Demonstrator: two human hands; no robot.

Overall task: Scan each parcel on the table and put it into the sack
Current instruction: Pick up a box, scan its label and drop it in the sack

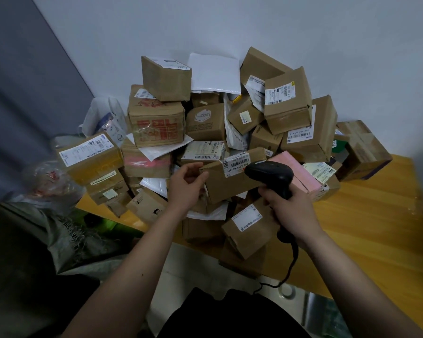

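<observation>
A tall heap of several brown cardboard parcels covers the wooden table (366,230). My left hand (185,185) grips the left end of one brown parcel (230,181) at the front of the heap; its white barcode label (237,161) faces up. My right hand (291,211) holds a black barcode scanner (270,173) by the handle, its head right over that parcel's right end, close to the label. The grey woven sack (66,240) lies open at the lower left, beside the table.
A pink box (296,174) sits just behind the scanner. White padded mailers (214,73) lie among the boxes. Clear plastic bags (51,181) bulge at the left. The scanner cable (288,269) hangs down past the table's front edge. Bare wood shows at the right.
</observation>
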